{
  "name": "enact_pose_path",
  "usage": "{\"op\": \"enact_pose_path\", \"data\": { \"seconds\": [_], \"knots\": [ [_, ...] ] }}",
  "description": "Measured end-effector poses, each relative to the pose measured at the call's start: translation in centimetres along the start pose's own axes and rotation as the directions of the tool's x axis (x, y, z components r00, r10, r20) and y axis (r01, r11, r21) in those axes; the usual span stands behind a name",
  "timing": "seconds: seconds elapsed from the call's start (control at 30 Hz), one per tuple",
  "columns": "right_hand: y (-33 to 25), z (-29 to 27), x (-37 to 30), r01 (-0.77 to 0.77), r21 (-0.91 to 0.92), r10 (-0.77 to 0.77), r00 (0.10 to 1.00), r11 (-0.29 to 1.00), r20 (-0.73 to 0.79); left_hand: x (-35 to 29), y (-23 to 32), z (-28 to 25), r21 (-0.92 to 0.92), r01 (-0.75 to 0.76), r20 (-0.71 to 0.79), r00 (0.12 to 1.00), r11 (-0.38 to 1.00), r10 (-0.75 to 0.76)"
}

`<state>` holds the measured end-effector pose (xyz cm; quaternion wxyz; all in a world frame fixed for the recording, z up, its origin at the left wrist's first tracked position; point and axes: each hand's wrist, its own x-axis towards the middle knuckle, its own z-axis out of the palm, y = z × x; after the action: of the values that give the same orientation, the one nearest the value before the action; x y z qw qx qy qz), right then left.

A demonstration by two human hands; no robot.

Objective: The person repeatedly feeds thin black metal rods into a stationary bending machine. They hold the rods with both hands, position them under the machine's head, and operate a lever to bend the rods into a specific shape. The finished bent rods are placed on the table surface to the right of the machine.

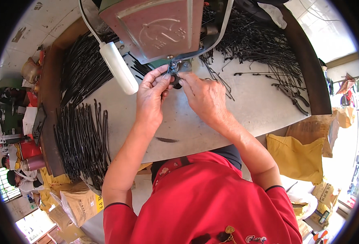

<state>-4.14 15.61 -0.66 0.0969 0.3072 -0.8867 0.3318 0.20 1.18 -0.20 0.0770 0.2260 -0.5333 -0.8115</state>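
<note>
Both of my hands meet at the small metal working head [181, 66] under a machine with a faded red cover [157, 26]. My left hand [152, 87] pinches thumb against fingers just left of the metal head. From the right, my right hand [206, 95] has its fingers curled in close to the same spot. A small dark part [176, 83] shows between the two hands, and I cannot make out its kind. What each hand grips is mostly hidden by the fingers.
Thin black rods lie in a bundle [82, 142] at the left, a heap [86, 67] behind it and a tangled pile [260, 44] at the far right. Pliers [292, 97] rest near the right edge. A white lamp [119, 69] hangs low; a yellow sack [297, 156] stands beside the table.
</note>
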Motion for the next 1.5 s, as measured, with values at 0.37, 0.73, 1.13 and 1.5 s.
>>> {"op": "enact_pose_path", "data": {
  "seconds": [0.37, 0.73, 1.13, 1.5],
  "knots": [
    [-0.9, -0.5, 0.3, -0.007, 0.0, 0.007, 1.0, 1.0, -0.03, 0.5, 0.9, -0.3, -0.094, 0.055, 0.068, 0.996, 0.994, -0.049],
    [-0.5, 0.2, 0.2, 0.028, -0.007, -0.029, 0.996, 1.0, -0.088, 0.6, 0.8, -0.5, -0.057, 0.033, 0.068, 0.997, 0.998, -0.029],
    [-0.4, 0.5, -0.7, 0.012, -0.027, -0.013, 0.999, 1.0, -0.036, -0.6, 0.2, 0.0, -0.063, 0.015, -0.003, 1.0, 0.998, -0.015],
    [0.0, 1.1, 0.2, 0.008, 0.019, -0.007, 0.998, 1.0, -0.069, -0.1, 0.4, 0.7, -0.066, -0.007, -0.015, 1.0, 0.998, 0.006]
  ]
}}
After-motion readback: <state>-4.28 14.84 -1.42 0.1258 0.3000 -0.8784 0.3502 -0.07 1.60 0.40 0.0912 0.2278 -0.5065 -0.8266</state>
